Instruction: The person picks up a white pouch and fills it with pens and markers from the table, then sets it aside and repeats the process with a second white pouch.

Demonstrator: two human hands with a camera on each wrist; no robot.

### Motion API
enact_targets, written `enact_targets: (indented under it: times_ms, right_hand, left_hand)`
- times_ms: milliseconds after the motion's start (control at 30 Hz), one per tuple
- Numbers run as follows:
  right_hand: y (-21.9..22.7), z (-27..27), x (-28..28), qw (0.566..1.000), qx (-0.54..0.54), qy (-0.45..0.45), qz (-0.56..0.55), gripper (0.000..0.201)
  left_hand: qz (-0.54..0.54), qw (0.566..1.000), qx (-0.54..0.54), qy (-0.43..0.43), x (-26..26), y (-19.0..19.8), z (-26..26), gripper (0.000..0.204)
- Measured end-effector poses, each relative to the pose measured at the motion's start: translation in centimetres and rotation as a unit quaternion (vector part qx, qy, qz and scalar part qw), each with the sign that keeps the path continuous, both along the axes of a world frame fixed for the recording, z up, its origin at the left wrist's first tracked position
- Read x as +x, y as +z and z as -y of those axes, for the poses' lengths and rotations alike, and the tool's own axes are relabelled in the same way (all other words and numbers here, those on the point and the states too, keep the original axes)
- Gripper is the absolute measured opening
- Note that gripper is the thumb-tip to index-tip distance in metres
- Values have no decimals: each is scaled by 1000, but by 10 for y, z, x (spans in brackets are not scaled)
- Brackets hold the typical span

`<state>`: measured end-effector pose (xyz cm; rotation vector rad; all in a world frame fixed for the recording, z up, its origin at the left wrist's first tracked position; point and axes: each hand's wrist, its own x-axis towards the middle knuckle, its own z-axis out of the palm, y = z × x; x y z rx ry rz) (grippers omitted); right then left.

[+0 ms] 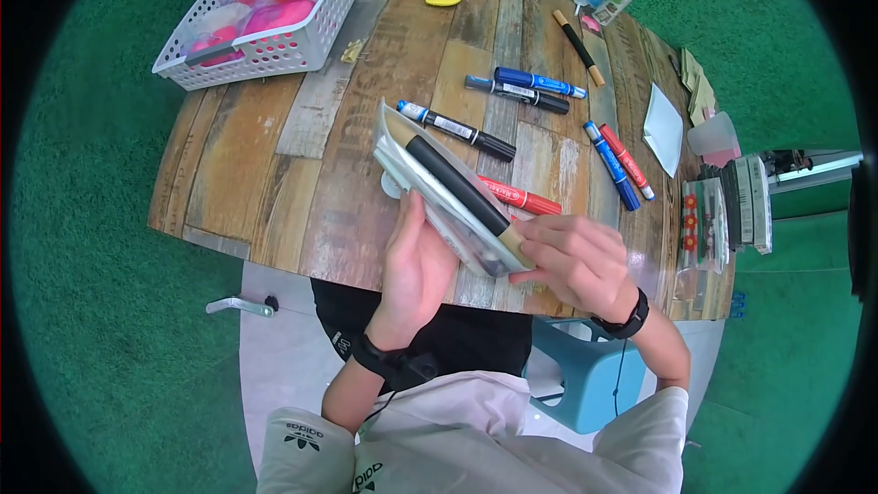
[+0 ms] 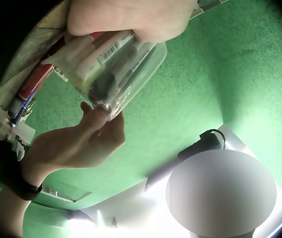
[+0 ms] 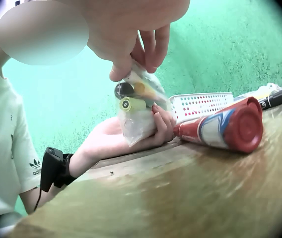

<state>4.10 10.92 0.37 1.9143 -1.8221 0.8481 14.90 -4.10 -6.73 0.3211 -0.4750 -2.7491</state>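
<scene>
A clear plastic pouch (image 1: pixel 450 240) with pens inside is held at a slant over the table's front edge. A black marker with tan ends (image 1: pixel 457 181) lies along its upper side. My left hand (image 1: pixel 418 270) holds the pouch from beneath, and its fingers curl round the side in the right wrist view. With thumb and fingertips, my right hand (image 1: pixel 581 261) pinches the pouch's near right end. Round pen ends (image 3: pixel 126 90) show through the plastic there. A red marker (image 1: pixel 521 195) lies on the table just behind the pouch, partly covered by it.
Blue, black and red markers (image 1: pixel 608 165) lie scattered on the wooden table (image 1: pixel 247 165). Another tan-ended black marker (image 1: pixel 578 48) is farther back. A white basket (image 1: pixel 315 37) of pink items stands back left. Packets (image 1: pixel 702 224) and a white sheet (image 1: pixel 663 128) sit at the right.
</scene>
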Motion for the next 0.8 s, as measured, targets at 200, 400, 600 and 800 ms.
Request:
enact_targets:
  times_ms: [200,400,600,800]
  right_hand:
    - [7,1,1,996,5,-11,-88,31]
    - [9,1,0,982,13,26,-187,33]
    - [11,0,-3,980,29,32,-196,14]
    - [11,-2,-1,984,36,45,-169,28]
  left_hand:
    - [-27,999,14,-22,2,0,3,43]
    - [-15,999,-25,-25,3,-2,3,43]
    - [5,1000,-12,-7,1,1,2,44]
    - [16,1000,-13,5,0,-1,0,46]
